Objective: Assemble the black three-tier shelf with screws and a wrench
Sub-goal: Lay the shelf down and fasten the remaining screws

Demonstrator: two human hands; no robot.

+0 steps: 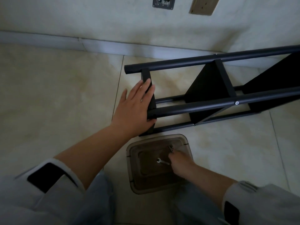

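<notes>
I am bracing the black three-tier shelf [211,88], which is lying on its side on the tiled floor [56,95] along the far wall, its tubes running off to the right. My left hand [134,109] is lying flat with fingers straight against the near-left end panel, pressing rather than gripping. My right hand [180,161] is reaching into the translucent brown plastic tray [134,176] on the floor just near the shelf's end; the fingers are curled around something small at the tray's far-right corner, most likely a screw [170,148], though I cannot tell exactly what. The small silver wrench [162,161] is lying in the tray just left of that hand, untouched.

To do this step well, I am thinking I should lift one screw cleanly, keep the left palm firm so the frame is not rolling, and bring the wrench along afterwards. One screw head [236,102] is already showing on the near tube to the right.

The room is dim. A pale skirting [65,41] is running along the plastered wall [113,21], which is carrying a metal plate [164,3] and a tan socket plate [204,5].
</notes>
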